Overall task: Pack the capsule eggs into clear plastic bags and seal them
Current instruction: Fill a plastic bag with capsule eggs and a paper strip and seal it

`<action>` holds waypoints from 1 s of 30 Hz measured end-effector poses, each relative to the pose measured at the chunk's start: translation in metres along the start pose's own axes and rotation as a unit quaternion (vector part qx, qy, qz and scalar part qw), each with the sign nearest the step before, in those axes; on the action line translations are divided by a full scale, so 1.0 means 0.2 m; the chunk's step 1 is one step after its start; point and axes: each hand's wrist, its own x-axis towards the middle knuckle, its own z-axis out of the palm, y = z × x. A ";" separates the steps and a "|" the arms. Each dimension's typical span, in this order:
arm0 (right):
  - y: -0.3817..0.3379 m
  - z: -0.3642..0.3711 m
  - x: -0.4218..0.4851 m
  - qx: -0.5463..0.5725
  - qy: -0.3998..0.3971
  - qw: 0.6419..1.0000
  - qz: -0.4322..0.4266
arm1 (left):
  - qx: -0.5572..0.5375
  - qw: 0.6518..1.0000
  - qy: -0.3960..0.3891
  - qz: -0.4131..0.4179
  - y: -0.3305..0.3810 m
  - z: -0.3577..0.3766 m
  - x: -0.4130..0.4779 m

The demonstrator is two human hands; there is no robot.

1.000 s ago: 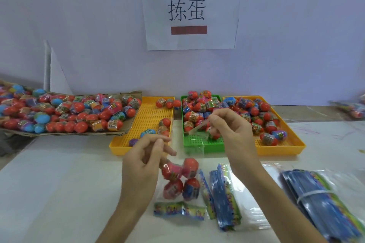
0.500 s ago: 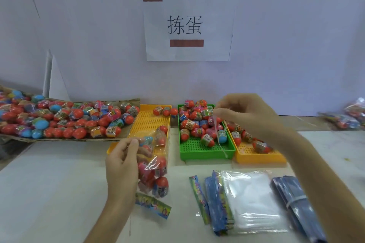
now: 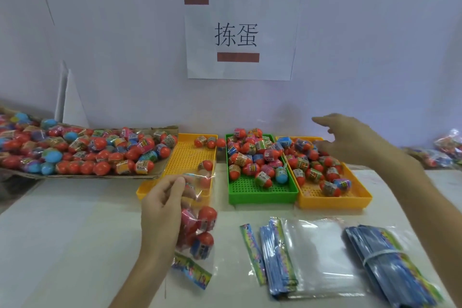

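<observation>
My left hand (image 3: 162,210) grips the neck of a filled clear plastic bag (image 3: 197,230) of red capsule eggs at seven o'clock, lifted off the table since a second ago, while my right hand (image 3: 350,137), fingers spread and empty, has swung to two o'clock over the right yellow perforated tray (image 3: 355,197), suggesting sealing is done.

A small packing or sorting station is shown. A printed paper sign (image 3: 240,36) is taped to the plain wall behind a white table (image 3: 62,232), along whose far edge perforated yellow and green plastic trays (image 3: 262,190) of capsule eggs (image 3: 252,157) are lined up. Bundled stacks of printed clear bags (image 3: 317,257) are laid near the front edge.
</observation>
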 end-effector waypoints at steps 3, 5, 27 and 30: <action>-0.16 0.10 -0.15 0.200 0.158 0.964 -0.071 | 0.009 1.000 -0.005 0.010 0.01 0.01 -0.02; -0.30 0.20 -0.24 0.313 0.109 0.936 -0.119 | -0.004 1.000 -0.003 0.007 0.02 0.01 -0.02; -0.61 0.60 -0.46 0.613 0.023 0.790 -0.007 | -0.180 0.964 -0.142 -0.131 0.03 0.05 -0.04; -0.60 0.59 -0.46 0.630 0.041 0.776 0.010 | -0.145 0.965 -0.186 -0.117 0.02 0.05 -0.05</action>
